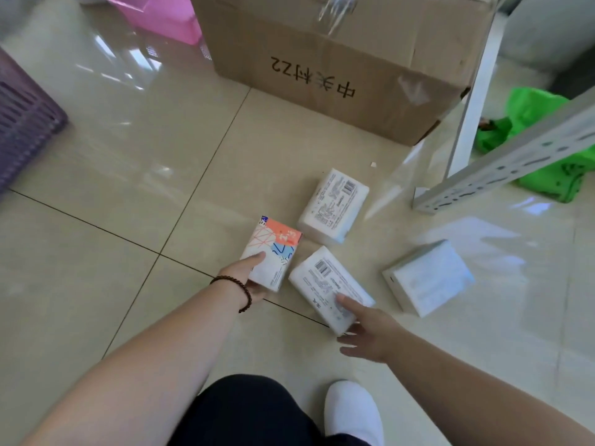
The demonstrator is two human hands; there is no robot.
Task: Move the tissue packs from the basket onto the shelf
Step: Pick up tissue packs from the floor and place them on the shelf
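Left hand point(249, 278) has got hold of the patterned tissue pack point(272, 252), thumb across the top face and the rest of the fingers tucked under the near end, so it's a proper grip, not just a touch. Right hand point(367, 329) is on the near end of the white pack point(328, 288) next to it, thumb laid on top w/ fingers spread loose around the near corner, so it's more reaching/starting to clamp than actually holding imo. Both packs are on the floor tiles point(128, 188), just beside each other, patterned one on the left. Going outward: another white pack point(333, 206) sits a bit farther, just beyond those two, and a fourth pack point(428, 278) lies to the right, apart from the rest. So 4 packs on the floor, none on the shelf that I can see. Shelf frame point(515, 159) is at far right, only the slotted grey rail + white upright in view. Purple basket point(25, 123) is way off at the left edge, can't see inside it. Step in hand looks like the pickup, two at once. Next move prob needs the right fingers to close under that white pack, then lift both and swing right toward the shelf. Cardboard box point(322, 59) sits at the far side, green bag point(547, 123) behind the rail.
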